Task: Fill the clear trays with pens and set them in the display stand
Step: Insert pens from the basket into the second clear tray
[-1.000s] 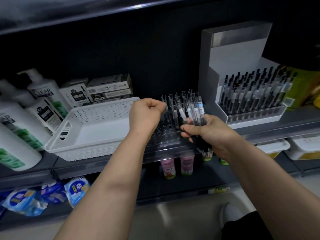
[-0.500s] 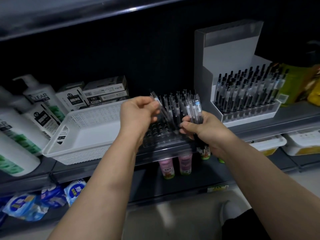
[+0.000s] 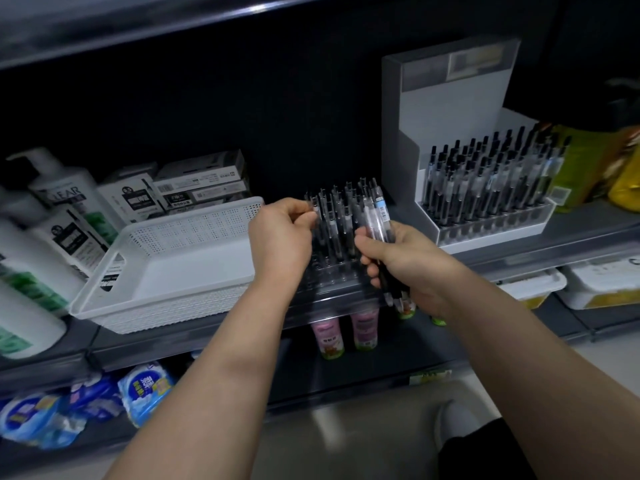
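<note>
A clear tray [image 3: 332, 285] sits on the shelf edge in the middle, with several pens [image 3: 337, 216] standing in its back rows and bare holes in front. My left hand [image 3: 280, 237] pinches the top of one pen at the tray's left side. My right hand [image 3: 401, 261] grips a bundle of pens [image 3: 375, 220] just right of the tray. The grey display stand [image 3: 446, 98] stands at the right, holding a full tray of pens [image 3: 491, 178].
A white perforated basket [image 3: 173, 261] lies left of the tray, with pen boxes [image 3: 194, 185] and shampoo bottles [image 3: 52, 216] beyond it. Small bottles [image 3: 346, 330] and white tubs [image 3: 602, 285] fill the lower shelf. Yellow packets [image 3: 620, 168] stand far right.
My left hand drew a pen from the bundle half a second ago and has brought it upright over the tray's left side. The right hand keeps holding the bundle.
</note>
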